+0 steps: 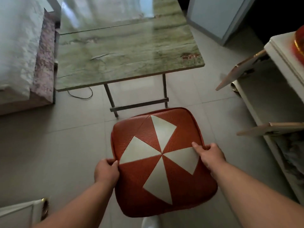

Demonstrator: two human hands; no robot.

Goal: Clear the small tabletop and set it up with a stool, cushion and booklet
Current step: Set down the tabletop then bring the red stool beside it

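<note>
The worktop (128, 51) ahead lies bare; a bed (18, 46) crowds its left, a cabinet (283, 66) with 2 open doors (238, 71) its right.

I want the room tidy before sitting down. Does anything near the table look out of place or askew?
Two things stand out. A black cable loops loose on the floor under the table's near left corner. On the right, two cabinet doors hang open into the walkway. The cushion, held in both hands, looks intact.
</note>
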